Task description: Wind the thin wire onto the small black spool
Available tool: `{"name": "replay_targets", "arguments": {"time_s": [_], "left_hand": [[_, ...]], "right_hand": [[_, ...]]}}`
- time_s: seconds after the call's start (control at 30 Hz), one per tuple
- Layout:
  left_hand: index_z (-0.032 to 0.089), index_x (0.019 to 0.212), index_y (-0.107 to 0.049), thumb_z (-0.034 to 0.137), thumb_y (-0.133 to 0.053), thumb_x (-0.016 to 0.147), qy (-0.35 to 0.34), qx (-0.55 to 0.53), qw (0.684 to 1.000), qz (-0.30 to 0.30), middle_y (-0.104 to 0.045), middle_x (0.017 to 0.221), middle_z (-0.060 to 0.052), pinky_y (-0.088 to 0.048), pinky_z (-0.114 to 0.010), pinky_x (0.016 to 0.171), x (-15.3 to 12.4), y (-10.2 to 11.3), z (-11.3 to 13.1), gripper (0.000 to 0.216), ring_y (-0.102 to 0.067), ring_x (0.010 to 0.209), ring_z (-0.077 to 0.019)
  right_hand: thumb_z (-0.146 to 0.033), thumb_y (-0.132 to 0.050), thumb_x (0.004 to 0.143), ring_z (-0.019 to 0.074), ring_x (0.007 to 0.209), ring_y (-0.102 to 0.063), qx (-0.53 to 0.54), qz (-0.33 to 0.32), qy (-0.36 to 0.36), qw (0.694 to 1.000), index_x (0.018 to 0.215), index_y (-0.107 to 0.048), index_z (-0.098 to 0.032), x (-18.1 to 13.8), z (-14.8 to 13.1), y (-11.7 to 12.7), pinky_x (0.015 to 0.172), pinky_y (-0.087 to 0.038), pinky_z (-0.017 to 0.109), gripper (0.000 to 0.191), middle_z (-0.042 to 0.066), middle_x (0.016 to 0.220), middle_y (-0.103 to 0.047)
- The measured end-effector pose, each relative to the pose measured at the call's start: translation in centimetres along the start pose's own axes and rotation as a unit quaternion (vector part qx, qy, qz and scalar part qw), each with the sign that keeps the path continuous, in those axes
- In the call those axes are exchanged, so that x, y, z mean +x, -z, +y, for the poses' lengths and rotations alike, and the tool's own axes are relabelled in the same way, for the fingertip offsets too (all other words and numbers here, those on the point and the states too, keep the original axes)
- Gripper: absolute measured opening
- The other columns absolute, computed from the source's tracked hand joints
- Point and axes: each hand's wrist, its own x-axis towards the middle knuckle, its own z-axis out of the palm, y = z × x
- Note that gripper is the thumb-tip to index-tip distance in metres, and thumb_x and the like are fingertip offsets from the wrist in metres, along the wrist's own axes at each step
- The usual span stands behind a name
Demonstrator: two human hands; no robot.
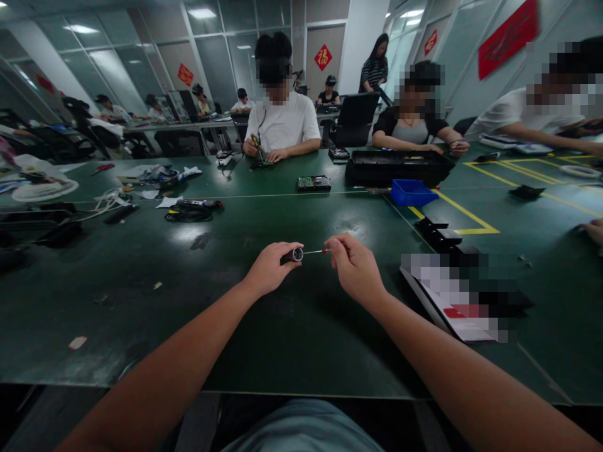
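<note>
My left hand (pixel 272 269) grips a small dark cylindrical part (pixel 297 254) with a pale round rim, held between thumb and fingers. In my right hand (pixel 352 267) is a thin screwdriver (pixel 315 252), its red end showing at the fingertips and its metal shaft pointing left. The shaft's tip reaches the rim of the cylindrical part; whether it sits in a screw is too small to tell. Both hands are just above the green tabletop (pixel 301 351), and the rest of the screwdriver's handle is hidden by my right fingers.
To the right lie a white box (pixel 447 307), black parts (pixel 440 233) and a blue bin (pixel 413 193). A long black housing (pixel 398 168) and a circuit-board device (pixel 314 182) are farther back. Coiled black cable (pixel 189 212) lies left. Co-workers sit across the table and at right.
</note>
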Motion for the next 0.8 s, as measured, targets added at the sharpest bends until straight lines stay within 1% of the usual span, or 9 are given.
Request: {"name": "replay_targets", "arguments": {"time_s": [0.1,0.2,0.27,0.37,0.43,0.5,0.57,0.63,0.8], "left_hand": [[0.026,0.127,-0.065,0.022,-0.070,0.089,0.004,-0.001,1.000,0.012,-0.070,0.117,-0.005,-0.047,-0.043,0.101,0.03,0.01,-0.16,0.039,-0.062,0.110,-0.0238],[0.025,0.127,-0.065,0.022,-0.070,0.089,0.003,0.000,1.000,0.013,-0.071,0.115,-0.004,-0.047,-0.042,0.099,0.06,0.01,-0.18,0.038,-0.063,0.108,-0.0231],[0.025,0.126,-0.066,0.021,-0.070,0.089,0.001,0.001,1.000,0.009,-0.071,0.115,-0.004,-0.047,-0.041,0.099,0.05,-0.03,-0.15,0.038,-0.063,0.107,-0.0230],[0.025,0.127,-0.066,0.022,-0.070,0.089,-0.002,0.000,1.000,0.011,-0.071,0.117,-0.004,-0.046,-0.041,0.100,0.02,-0.14,-0.21,0.038,-0.063,0.109,-0.0231],[0.026,0.128,-0.065,0.023,-0.070,0.090,-0.002,-0.001,1.000,0.016,-0.070,0.119,-0.005,-0.046,-0.042,0.101,-0.01,-0.22,-0.31,0.038,-0.062,0.112,-0.0235],[0.026,0.128,-0.065,0.024,-0.070,0.090,0.000,-0.001,1.000,0.018,-0.070,0.121,-0.005,-0.046,-0.042,0.102,-0.02,-0.26,-0.38,0.039,-0.062,0.113,-0.0239],[0.027,0.128,-0.065,0.023,-0.070,0.089,0.004,0.001,1.000,0.014,-0.070,0.120,-0.005,-0.046,-0.043,0.102,0.00,-0.25,-0.38,0.039,-0.062,0.113,-0.0241],[0.026,0.127,-0.066,0.023,-0.070,0.089,0.010,-0.002,1.000,0.016,-0.070,0.121,-0.005,-0.046,-0.043,0.103,0.05,-0.18,-0.33,0.038,-0.062,0.114,-0.0241],[0.025,0.129,-0.064,0.023,-0.069,0.090,0.017,-0.022,0.998,0.047,-0.068,0.129,-0.005,-0.044,-0.045,0.109,0.15,0.05,-0.04,0.039,-0.060,0.122,-0.0245]], "right_hand": [[-0.034,-0.044,0.099,0.0172,0.062,-0.057,0.023,-0.017,0.001,1.000,0.103,-0.065,-0.023,0.00,0.10,-0.10,0.062,-0.042,0.030,0.024,-0.002,0.067,-0.060],[-0.039,-0.042,0.101,0.0176,0.064,-0.058,0.018,-0.020,0.000,1.000,0.093,-0.067,-0.023,-0.11,0.04,-0.10,0.064,-0.043,0.031,0.031,0.000,0.068,-0.061],[-0.042,-0.040,0.102,0.0180,0.065,-0.059,0.006,-0.014,0.001,1.000,0.092,-0.066,-0.023,-0.22,0.01,-0.10,0.064,-0.043,0.032,0.034,0.001,0.071,-0.063],[-0.037,-0.045,0.100,0.0187,0.066,-0.060,0.018,0.001,0.000,1.000,0.108,-0.060,-0.023,-0.38,0.07,-0.20,0.063,-0.044,0.032,0.023,0.000,0.075,-0.065],[-0.035,-0.050,0.097,0.0198,0.071,-0.063,0.034,0.018,0.004,0.999,0.111,-0.057,-0.023,-0.42,0.12,-0.31,0.066,-0.046,0.033,0.020,0.002,0.081,-0.068],[-0.036,-0.054,0.095,0.0210,0.077,-0.066,0.058,0.026,0.005,0.998,0.105,-0.058,-0.023,-0.38,0.13,-0.40,0.072,-0.049,0.035,0.017,0.004,0.087,-0.070],[-0.039,-0.056,0.094,0.0217,0.081,-0.068,0.099,0.017,-0.009,0.995,0.100,-0.060,-0.023,-0.26,0.11,-0.46,0.075,-0.052,0.037,0.018,0.006,0.089,-0.072],[-0.041,-0.057,0.093,0.0215,0.081,-0.069,0.143,0.007,-0.026,0.989,0.099,-0.063,-0.022,-0.09,0.14,-0.52,0.077,-0.053,0.038,0.021,0.005,0.087,-0.072],[-0.045,-0.057,0.094,0.0200,0.080,-0.069,0.212,0.021,-0.042,0.976,0.099,-0.065,-0.022,0.20,0.72,-0.91,0.080,-0.054,0.038,0.025,0.004,0.084,-0.071]]}}
